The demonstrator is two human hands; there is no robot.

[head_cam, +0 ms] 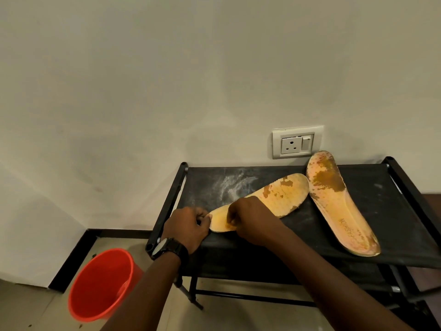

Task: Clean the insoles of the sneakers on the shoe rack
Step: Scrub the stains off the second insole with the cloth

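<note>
I see a matt black cloth shelf [310, 235] dusted with white powder, worn patchy insoles [281, 197], and a glossy red plastic bucket [100, 285].

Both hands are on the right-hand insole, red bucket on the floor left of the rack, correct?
No: the head view shows the left hand and right hand on the left-hand insole; the right-hand insole lies untouched. The red bucket is indeed on the floor left of the rack.

The right hand [248, 219] covers the middle of the near insole [281, 197], and whatever its curled fingers press there cannot be told; the fingertips of the left hand [188, 225] are tucked from view at the heel; the shoe rack [372, 187] runs off the right edge
</note>
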